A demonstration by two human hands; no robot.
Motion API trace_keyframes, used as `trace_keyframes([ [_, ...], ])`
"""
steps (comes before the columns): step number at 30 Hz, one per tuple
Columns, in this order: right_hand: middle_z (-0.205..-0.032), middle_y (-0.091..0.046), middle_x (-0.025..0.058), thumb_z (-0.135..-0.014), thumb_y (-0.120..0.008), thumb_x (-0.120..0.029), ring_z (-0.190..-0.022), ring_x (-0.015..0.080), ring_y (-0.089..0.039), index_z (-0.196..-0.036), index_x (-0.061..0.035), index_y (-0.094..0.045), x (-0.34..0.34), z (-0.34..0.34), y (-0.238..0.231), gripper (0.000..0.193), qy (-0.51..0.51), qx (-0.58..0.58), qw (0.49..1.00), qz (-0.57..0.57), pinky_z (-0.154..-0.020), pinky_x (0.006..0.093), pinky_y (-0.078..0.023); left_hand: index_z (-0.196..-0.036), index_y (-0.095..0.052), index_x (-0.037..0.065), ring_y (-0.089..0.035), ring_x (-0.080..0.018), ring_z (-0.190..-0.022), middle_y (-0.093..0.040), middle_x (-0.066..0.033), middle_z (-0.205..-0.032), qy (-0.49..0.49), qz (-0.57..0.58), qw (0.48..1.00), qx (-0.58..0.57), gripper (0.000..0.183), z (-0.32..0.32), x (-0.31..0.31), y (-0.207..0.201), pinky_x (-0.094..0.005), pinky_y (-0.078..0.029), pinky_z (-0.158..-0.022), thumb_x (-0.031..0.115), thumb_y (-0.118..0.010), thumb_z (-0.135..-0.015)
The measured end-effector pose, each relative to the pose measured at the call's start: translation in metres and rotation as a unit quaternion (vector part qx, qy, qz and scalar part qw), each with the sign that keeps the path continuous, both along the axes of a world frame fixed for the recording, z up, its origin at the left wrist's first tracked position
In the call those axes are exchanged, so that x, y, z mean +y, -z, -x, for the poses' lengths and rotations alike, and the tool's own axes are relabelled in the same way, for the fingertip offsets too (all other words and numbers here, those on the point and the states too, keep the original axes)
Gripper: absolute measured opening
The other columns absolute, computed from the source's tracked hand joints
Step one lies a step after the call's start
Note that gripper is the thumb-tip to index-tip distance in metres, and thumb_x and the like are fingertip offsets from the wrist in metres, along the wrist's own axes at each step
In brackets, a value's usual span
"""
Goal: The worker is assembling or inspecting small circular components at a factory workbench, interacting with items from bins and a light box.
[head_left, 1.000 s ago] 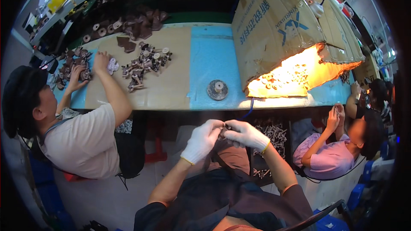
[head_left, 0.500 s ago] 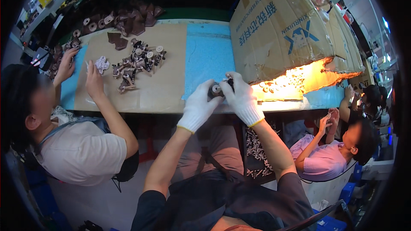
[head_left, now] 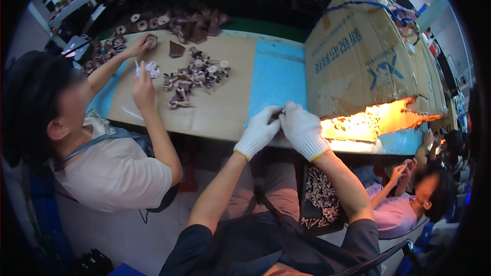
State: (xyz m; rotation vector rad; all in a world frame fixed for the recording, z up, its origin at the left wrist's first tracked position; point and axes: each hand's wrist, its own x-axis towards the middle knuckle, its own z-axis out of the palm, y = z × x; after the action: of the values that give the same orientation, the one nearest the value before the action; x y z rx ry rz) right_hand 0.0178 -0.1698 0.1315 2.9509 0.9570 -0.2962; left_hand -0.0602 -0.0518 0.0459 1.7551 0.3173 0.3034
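Both white-gloved hands are brought together over the front edge of the table [head_left: 209, 133]; whether the table is touched cannot be told. A small dark thing [head_left: 282, 111] is held between the fingertips of the left hand [head_left: 257, 132] and the right hand [head_left: 303, 129], in a narrow grip; most of it is hidden by the gloves, so its shape cannot be told. Beyond the fingertips, open room is given by a blue mat [head_left: 279, 82]. To the left, room is left on a tan sheet [head_left: 230, 110] before a pile of parts [head_left: 194, 75] is reached. On the right, movement is bounded by a large cardboard box [head_left: 353, 61], whose torn, brightly lit opening [head_left: 376, 122] lies just beside the right glove. Below the table's edge, a black tray [head_left: 331, 227] of small pale parts is partly covered by the right forearm.
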Motion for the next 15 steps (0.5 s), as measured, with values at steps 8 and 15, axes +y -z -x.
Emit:
trace_keyframes([
  [8,-0.095,-0.077,0.017,-0.089,-0.078,-0.031,-0.089,0.038,-0.079,-0.115,-0.0038,-0.062,-0.018,-0.002,0.037,0.041,-0.054,-0.01,0.998,-0.013,-0.072,0.0496,-0.064,-0.137,-0.064,0.003,-0.069,-0.025,-0.118,-0.072,-0.0193,-0.123,-0.021,0.107,0.988,-0.105,0.043,-0.023,-0.035,-0.015,-0.0343,-0.052,-0.104,0.028,-0.068,-0.103],
  [15,-0.093,-0.077,0.0164,-0.091,-0.072,-0.029,-0.081,0.0361,-0.079,-0.107,-0.0056,-0.067,-0.014,-0.01,0.058,0.029,-0.052,-0.063,0.993,-0.084,-0.065,0.0476,-0.063,-0.133,-0.065,0.003,-0.069,-0.0225,-0.114,-0.073,-0.0142,-0.12,-0.042,0.118,0.986,-0.111,0.035,-0.027,-0.038,-0.007,-0.0354,-0.053,-0.101,0.027,-0.06,-0.107],
])
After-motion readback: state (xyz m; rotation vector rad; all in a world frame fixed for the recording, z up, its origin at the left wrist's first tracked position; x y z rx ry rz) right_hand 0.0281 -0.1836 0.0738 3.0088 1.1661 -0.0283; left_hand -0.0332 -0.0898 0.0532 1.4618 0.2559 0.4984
